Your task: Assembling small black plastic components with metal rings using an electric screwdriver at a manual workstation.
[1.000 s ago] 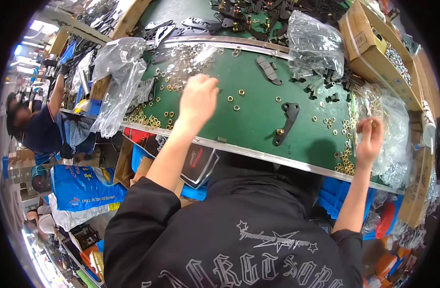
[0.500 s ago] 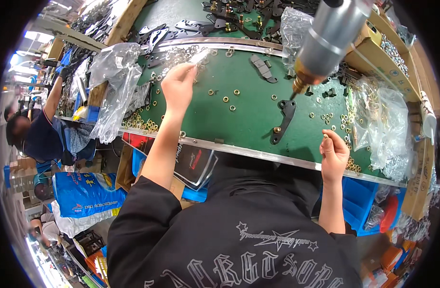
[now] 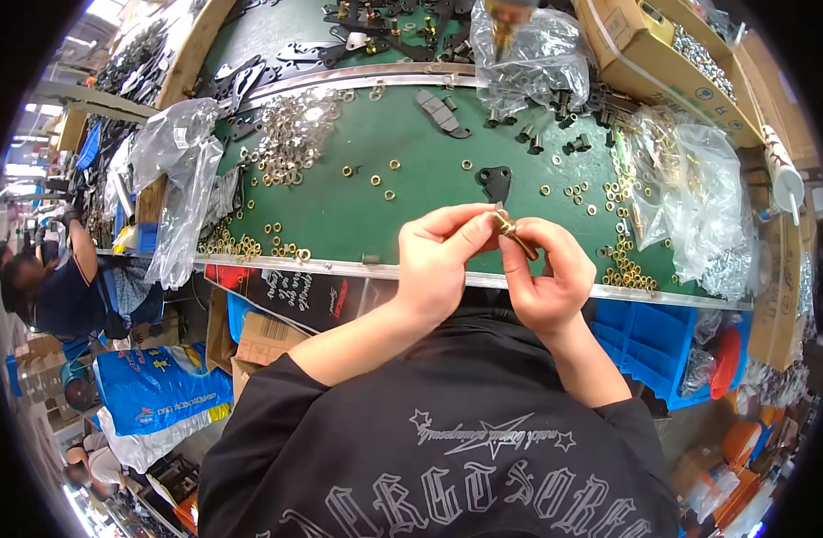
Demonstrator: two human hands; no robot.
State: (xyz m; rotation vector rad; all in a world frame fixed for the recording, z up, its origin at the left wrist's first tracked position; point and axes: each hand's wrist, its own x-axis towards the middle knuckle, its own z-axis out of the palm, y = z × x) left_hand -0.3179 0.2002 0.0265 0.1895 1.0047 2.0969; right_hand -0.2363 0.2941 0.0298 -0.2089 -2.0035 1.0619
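Head view, clock directions taken from the brass-coloured bolt (image 3: 518, 238): bolt held above the near edge of the green surface (image 3: 339, 235), tilted, between both hands. Left hand (image 3: 436, 262) at 8 o'clock — thumb and fingers pinched on its upper end. Right hand (image 3: 555, 278) between 4 and 5 — fingers curled, nearly closed, thumb and forefinger at the shank. Detail under the fingertips too small to tell. Black bracket (image 3: 495, 182) at 11, lower part hidden; brake pad (image 3: 441, 115) farther along 11. Silver washers (image 3: 295, 134) heaped at 10. Brass-coloured rings (image 3: 628, 276) near 4, clear bag (image 3: 698, 202) near 3.
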